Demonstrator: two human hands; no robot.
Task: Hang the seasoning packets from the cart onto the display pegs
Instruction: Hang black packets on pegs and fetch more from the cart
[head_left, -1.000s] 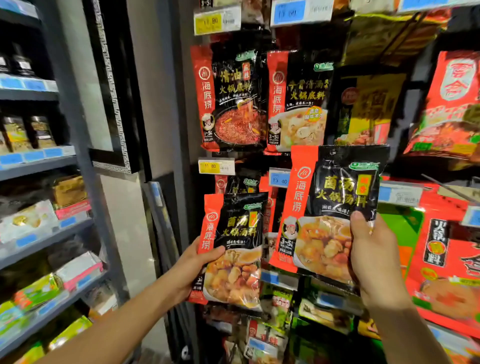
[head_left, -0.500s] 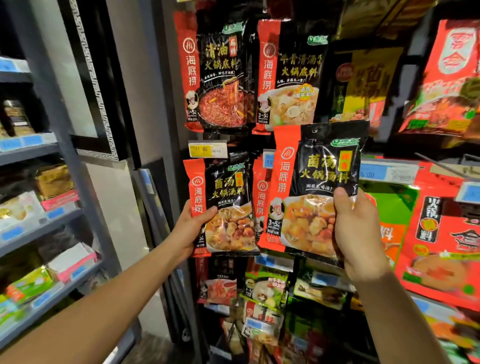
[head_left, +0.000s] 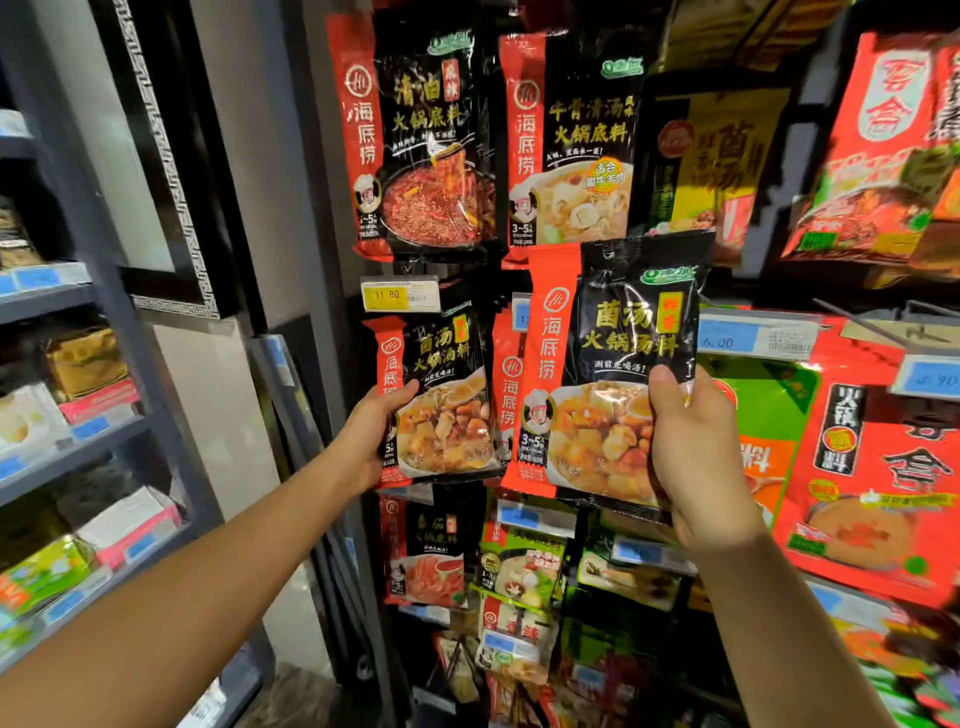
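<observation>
Store racking crowded with hanging goods fills your view. Your left hand (head_left: 371, 436) grips a seasoning packet (head_left: 441, 395) by its lower left edge, thumb across the front. That packet sits directly below the yellow price tag (head_left: 400, 296), its top just under it. Your right hand (head_left: 696, 447) pinches a second packet (head_left: 613, 364) of the same kind at its right edge. It holds the packet upright, right of the tag and in front of the hung rows. Above the tag hang a red-broth packet (head_left: 421, 140) and a pale-broth packet (head_left: 571, 140), side by side. Well left of the tag stand grey shelves (head_left: 62, 306) of boxed goods.
</observation>
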